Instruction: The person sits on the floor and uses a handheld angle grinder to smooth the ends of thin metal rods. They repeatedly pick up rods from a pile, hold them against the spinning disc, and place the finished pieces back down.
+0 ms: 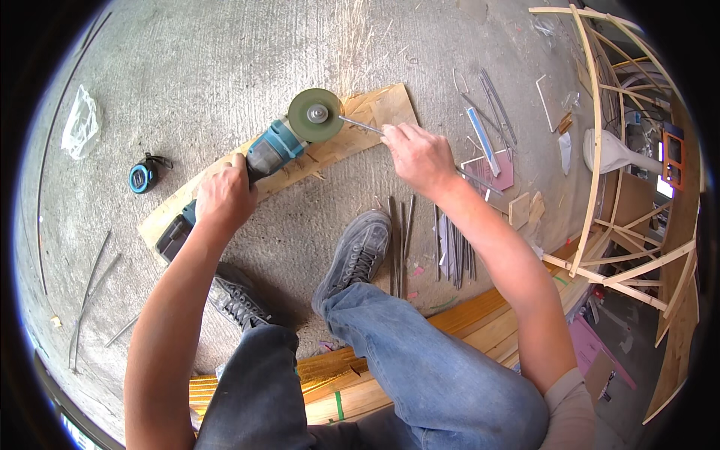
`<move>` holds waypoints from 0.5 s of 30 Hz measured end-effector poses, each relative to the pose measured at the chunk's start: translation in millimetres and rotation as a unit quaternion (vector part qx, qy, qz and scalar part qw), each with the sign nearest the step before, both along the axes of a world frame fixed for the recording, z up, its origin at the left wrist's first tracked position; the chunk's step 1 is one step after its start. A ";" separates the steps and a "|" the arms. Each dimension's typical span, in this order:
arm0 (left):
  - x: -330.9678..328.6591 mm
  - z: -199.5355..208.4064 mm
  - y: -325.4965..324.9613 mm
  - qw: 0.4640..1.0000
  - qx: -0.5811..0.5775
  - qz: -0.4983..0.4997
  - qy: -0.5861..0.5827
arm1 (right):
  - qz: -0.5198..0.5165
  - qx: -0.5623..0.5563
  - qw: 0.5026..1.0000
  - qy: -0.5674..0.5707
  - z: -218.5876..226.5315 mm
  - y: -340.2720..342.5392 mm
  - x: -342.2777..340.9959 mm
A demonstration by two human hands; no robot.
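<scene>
Upper centre of frame: your left hand [223, 195] grasps the angle grinder [274, 147], your right hand [421, 159] grips the thin metal rod [361, 124]; brace both, pressing only lightly at the disc [307, 118].

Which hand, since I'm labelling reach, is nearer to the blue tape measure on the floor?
Left. The left hand, around the angle grinder, is right of the tape measure; the right hand, holding a thin rod, is much farther right, beyond the cutting disc.
</scene>
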State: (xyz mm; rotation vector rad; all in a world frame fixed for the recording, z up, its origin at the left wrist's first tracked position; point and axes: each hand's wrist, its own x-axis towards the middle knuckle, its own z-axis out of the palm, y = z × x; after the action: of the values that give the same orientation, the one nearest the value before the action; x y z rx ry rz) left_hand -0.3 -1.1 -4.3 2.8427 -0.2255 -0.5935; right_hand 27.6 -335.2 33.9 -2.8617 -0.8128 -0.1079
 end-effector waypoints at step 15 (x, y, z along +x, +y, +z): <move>0.4 0.9 -0.3 1.000 -0.005 0.005 0.004 | -0.080 0.032 0.982 0.166 12.8 4.2 5.6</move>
State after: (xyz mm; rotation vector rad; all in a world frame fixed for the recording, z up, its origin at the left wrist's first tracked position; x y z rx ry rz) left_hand 0.1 -1.4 -3.4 2.8299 -0.2121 -0.6013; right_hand 33.2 -331.0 46.7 -2.7703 -0.5033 0.3117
